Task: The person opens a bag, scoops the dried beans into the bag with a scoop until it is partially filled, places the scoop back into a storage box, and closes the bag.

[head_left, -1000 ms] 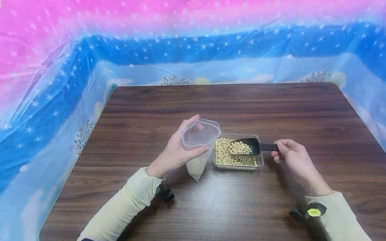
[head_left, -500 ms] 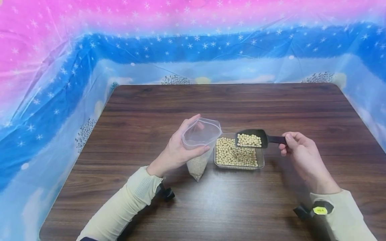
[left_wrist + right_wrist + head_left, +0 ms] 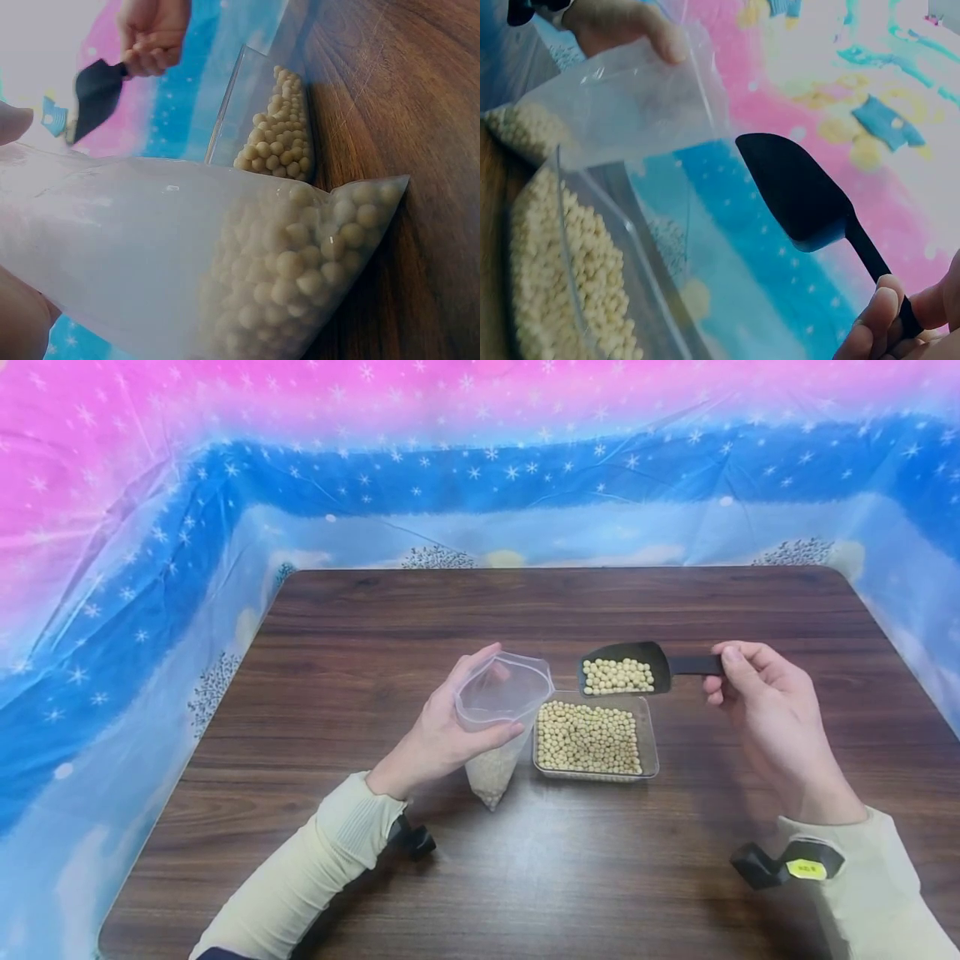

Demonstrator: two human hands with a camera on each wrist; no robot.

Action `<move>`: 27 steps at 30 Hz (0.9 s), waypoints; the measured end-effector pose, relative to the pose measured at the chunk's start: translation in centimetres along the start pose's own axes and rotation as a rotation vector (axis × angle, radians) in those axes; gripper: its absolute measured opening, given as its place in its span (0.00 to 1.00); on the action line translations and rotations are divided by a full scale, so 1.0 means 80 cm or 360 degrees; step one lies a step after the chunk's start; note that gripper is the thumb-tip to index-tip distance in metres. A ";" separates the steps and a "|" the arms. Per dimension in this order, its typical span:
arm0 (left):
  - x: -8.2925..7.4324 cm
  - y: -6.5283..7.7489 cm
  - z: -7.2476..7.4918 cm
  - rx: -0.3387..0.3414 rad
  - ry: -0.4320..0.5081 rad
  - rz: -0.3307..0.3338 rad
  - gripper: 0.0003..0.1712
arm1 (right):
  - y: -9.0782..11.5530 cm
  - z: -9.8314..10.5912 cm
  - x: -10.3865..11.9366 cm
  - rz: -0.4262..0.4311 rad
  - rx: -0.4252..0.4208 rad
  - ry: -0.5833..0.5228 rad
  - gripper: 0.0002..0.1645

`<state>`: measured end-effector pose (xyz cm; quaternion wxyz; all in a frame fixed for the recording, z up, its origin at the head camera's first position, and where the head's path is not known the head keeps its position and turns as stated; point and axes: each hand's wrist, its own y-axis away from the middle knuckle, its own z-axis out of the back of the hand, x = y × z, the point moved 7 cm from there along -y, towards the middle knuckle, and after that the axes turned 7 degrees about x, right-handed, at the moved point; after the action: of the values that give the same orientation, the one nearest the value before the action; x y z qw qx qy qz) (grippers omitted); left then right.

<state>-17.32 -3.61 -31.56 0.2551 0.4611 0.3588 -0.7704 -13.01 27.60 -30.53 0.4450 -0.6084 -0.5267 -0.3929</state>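
Note:
My left hand (image 3: pixel 438 727) grips a clear plastic bag (image 3: pixel 135 217) near its top, thumb and fingers around the opened mouth. Soybeans (image 3: pixel 285 277) fill the bag's lower part, its bottom corner down at the table. My right hand (image 3: pixel 780 718) pinches the handle of a black scoop (image 3: pixel 663 662), raised above the far side of a clear plastic box. Beans (image 3: pixel 618 677) lie in the scoop, which is nearly level and points left toward the bag. In the right wrist view only the underside of the scoop (image 3: pixel 802 195) shows.
The clear box (image 3: pixel 648 760) holds many more soybeans and stands on the dark wood table (image 3: pixel 480 893), just right of the bag. A patterned pink and blue cloth (image 3: pixel 465 468) hangs behind and at the sides of the table.
The right hand has lifted the scoop with beans up out of the box and toward its far side. The left hand and the bag have stayed nearly still.

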 end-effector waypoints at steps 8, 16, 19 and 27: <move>0.002 0.002 0.000 0.0019 0.0025 0.0035 0.49 | -0.008 -0.038 0.019 0.0101 0.0091 -0.0140 0.11; 0.002 0.002 -0.001 0.0039 0.0032 0.0013 0.50 | -0.011 -0.072 0.028 0.0132 0.0162 -0.0054 0.10; 0.003 0.002 -0.001 0.0037 0.0055 0.0012 0.50 | -0.010 -0.082 0.032 0.0153 0.0183 0.0012 0.10; 0.003 0.001 0.000 0.0013 0.0037 0.0035 0.50 | -0.007 -0.096 0.047 0.0244 0.0195 0.0246 0.10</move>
<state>-17.38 -3.71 -31.83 0.2575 0.4750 0.3533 -0.7637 -13.12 21.37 -24.66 0.5495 -0.5864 -0.4657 -0.3706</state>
